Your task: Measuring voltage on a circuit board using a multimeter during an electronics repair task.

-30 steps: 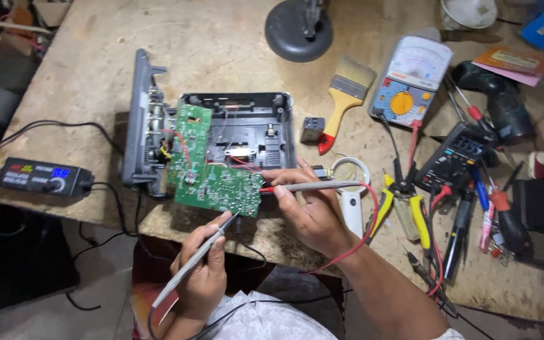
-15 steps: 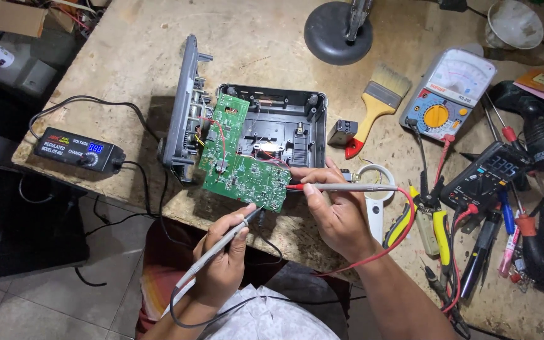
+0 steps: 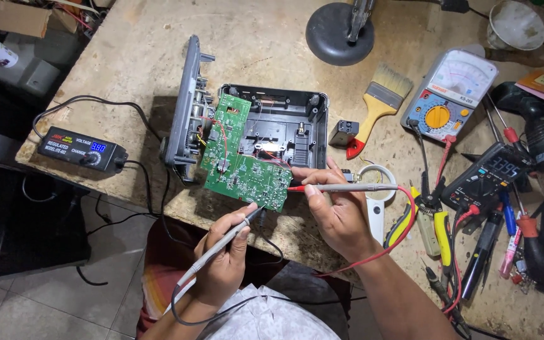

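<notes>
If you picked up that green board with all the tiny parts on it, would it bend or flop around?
Probably not: the green circuit board juts flat past the open black case without sagging, so it looks stiff. It seems thin, so likely light. Thin wires tie it to the case, so it would likely tug if lifted far. Both hands, left and right, touch it only with probe tips.

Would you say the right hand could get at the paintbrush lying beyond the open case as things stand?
Probably yes, though not freely. The paintbrush lies uncovered on the bench, with bare surface between it and the right hand. But that hand is pinching the red test probe, so it would need to put that down first.
</notes>
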